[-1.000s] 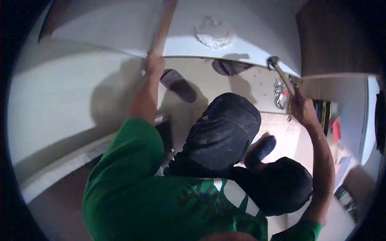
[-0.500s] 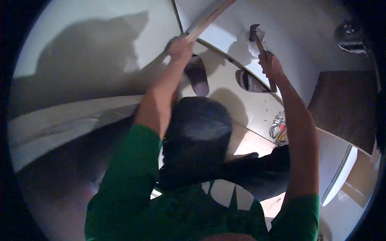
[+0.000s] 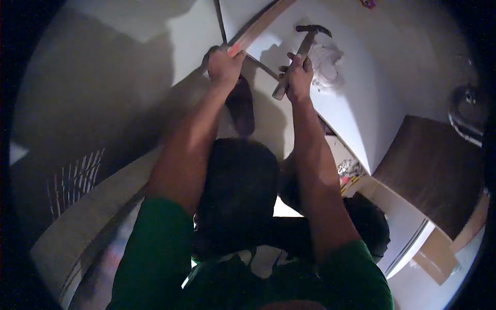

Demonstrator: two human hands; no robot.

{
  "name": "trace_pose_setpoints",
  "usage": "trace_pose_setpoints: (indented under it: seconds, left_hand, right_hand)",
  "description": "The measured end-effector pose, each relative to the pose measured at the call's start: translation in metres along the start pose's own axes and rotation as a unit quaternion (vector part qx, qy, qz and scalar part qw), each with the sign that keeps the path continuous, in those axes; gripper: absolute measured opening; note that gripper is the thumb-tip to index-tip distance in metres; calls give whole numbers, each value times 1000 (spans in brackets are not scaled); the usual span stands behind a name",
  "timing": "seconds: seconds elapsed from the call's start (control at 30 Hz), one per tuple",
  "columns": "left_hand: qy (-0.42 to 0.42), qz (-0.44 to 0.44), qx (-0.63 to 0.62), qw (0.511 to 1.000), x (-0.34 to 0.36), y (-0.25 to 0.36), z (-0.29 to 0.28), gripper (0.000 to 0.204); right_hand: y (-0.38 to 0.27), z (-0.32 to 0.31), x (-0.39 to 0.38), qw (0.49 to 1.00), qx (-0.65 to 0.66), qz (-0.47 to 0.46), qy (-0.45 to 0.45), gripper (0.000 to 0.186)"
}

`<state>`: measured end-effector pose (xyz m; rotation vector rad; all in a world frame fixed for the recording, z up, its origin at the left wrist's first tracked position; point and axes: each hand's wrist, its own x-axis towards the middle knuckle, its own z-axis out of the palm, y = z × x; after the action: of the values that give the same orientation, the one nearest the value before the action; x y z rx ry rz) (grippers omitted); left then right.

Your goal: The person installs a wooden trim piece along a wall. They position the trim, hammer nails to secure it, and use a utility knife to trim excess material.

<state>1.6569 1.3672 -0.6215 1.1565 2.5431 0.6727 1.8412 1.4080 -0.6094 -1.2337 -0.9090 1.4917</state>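
at the left, the left hand is wrapped around the lower end of a wooden strip, which slants up and to the right past the top edge. just below that hand, a dark slipper lies on the floor. right of the strip and apart from it, the right hand holds a hammer by its handle, fingers partly spread, head upward. beside the hammer is a whitish patch on a pale panel; farther right stands a dark brown board.
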Motion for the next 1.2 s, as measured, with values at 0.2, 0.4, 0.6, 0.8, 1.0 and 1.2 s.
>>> trace_pose_setpoints:
  seconds: [0.2, 0.4, 0.6, 0.8, 1.0, 1.2]
  left_hand:
    - [19, 46, 93, 994, 17, -22, -5, 53]
    - [-63, 83, 144, 984, 18, -3, -30, 53]
    - [-25, -28, 102, 994, 23, -9, -13, 61]
    - [-8, -70, 31, 997, 2, 11, -29, 61]
    - [-26, -81, 82, 993, 12, -2, -22, 61]
    - [-31, -63, 63, 996, 1, 12, -32, 59]
  right_hand:
    - [12, 9, 46, 999, 28, 37, 5, 26]
    - [25, 24, 76, 991, 128, -2, -27, 18]
    - [25, 58, 111, 991, 125, 21, -36, 15]
    - [21, 45, 120, 997, 73, 29, -17, 12]
    - [17, 36, 122, 989, 146, 3, 13, 11]
    - [22, 55, 128, 976, 209, -4, 62, 10]
